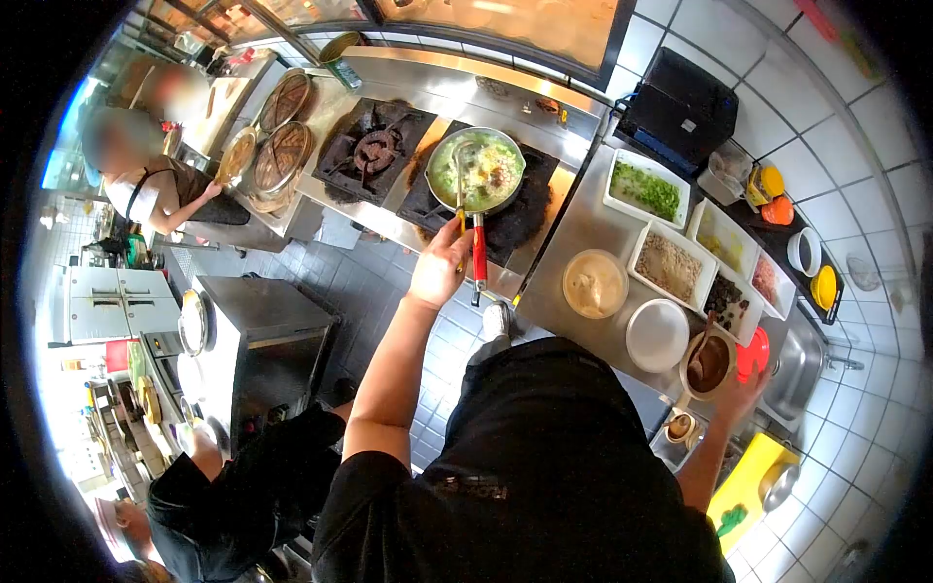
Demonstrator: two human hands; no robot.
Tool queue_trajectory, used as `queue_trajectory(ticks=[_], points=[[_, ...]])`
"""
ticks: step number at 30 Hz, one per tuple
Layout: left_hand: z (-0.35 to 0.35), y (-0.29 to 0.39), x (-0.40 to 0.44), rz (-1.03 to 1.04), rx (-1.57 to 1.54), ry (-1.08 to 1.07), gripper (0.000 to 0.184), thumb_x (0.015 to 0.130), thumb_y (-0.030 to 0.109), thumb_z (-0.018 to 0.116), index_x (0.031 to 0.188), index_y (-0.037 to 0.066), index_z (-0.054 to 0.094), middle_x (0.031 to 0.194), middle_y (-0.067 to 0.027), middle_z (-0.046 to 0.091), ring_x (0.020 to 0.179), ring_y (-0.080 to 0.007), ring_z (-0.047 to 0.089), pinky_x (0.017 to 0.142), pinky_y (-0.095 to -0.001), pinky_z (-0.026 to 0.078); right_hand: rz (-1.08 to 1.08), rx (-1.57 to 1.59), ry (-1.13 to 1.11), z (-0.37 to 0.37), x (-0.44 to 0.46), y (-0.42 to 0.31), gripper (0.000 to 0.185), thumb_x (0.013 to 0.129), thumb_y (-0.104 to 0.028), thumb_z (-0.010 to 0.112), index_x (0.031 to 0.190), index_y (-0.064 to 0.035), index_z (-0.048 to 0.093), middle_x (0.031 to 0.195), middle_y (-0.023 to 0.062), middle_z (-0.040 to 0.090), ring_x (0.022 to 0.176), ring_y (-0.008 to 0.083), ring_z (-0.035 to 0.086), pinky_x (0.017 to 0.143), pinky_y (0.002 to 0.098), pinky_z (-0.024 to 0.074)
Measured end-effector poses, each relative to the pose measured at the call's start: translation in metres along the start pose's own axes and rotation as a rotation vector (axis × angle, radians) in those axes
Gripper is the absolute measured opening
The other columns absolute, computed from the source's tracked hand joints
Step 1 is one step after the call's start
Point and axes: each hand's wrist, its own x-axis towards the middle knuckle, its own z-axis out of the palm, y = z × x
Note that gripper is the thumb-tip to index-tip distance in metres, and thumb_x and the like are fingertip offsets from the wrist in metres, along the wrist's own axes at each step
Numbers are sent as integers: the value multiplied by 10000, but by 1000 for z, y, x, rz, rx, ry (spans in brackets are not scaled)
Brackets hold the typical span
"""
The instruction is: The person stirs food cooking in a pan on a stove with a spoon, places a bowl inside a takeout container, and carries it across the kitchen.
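Note:
My left hand (442,260) is closed round the handle of a metal ladle (461,185), whose bowl end rests in a pan (431,175) on the stove. Pale green broth (491,170) with white and yellow bits and a brown patch fills the pan. Beside that hand, the pan's red handle (479,255) points toward me. On the right, my right hand (741,396) has its fingers at the lower edge of a red round plastic lid (751,352), seemingly gripping it. Just left of it stands a bowl of brown sauce (708,369) with a spoon (702,342) in it.
White trays of chopped greens (646,190), pale mince (669,265) and dark pieces (727,297) line the right counter. Nearby are a tan-filled tub (594,283), a white bowl (657,335) and a sink (792,389). One person (175,185) stands far left, another (233,496) lower left.

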Motion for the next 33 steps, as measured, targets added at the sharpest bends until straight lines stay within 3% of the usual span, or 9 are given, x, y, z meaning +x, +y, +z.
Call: queue_trajectory(ticks=[3,9,12,16,19,21,27,29,33], points=[[15,-7,0,-32,-61,-42,396,823,-2,673,1217,36,670,1344,-266,571,1121,-409,649,951,-417,553,3,-68,-3,-7,-6,19,526,911,-212,663,1388,-29,538,1496,262,417,1369,451,421,1135,546,370],[-44,31,13,-184,-262,207,222,886,9,665,1105,-6,695,1066,-208,700,968,-365,700,867,-389,563,29,109,20,-8,-20,13,543,904,-198,668,1401,-26,533,1497,244,429,1376,435,420,1141,531,378],[-69,44,9,-289,-375,207,168,955,43,619,1084,-38,691,1029,-180,723,950,-308,722,866,-363,571,17,-120,12,-19,-22,-5,545,919,-234,676,1398,-16,533,1507,257,416,1404,433,393,1159,532,361],[-44,18,2,-683,-1157,401,257,1038,135,559,1075,-98,660,1031,-167,714,935,-259,733,869,-342,597,87,-41,1,9,-32,28,550,930,-256,675,1395,-1,529,1519,264,399,1422,437,371,1173,527,345],[-29,-1,2,-821,-1239,502,242,1033,130,568,1084,-92,650,1022,-183,713,911,-281,735,838,-368,613,72,-68,-36,15,-28,29,526,942,-233,655,1388,14,527,1538,258,372,1422,437,371,1168,525,349],[-25,-2,5,-818,-1225,576,230,1025,123,575,1077,-90,643,1018,-184,703,888,-287,735,820,-378,621,96,71,-90,-15,-17,-19,500,955,-218,637,1379,24,530,1555,252,349,1422,436,372,1163,528,352],[9,-22,12,-780,-1221,749,231,1018,150,594,1098,-63,634,1042,-165,691,914,-263,717,855,-360,602,125,108,-63,-13,-13,-28,477,967,-211,606,1383,10,534,1564,245,336,1422,437,369,1161,523,351],[22,-31,11,-748,-1274,693,275,1029,198,587,1170,-38,608,1121,-161,676,997,-264,697,900,-359,581,155,7,-101,-17,-14,-36,482,970,-227,604,1387,4,534,1562,247,337,1421,436,371,1162,519,351],[-6,-16,12,-713,-1540,629,264,1003,137,600,1194,-44,593,1177,-181,662,1037,-277,687,904,-375,581,101,-30,-109,-12,-19,-20,486,985,-268,595,1388,-2,540,1560,258,338,1426,435,365,1164,519,348]])
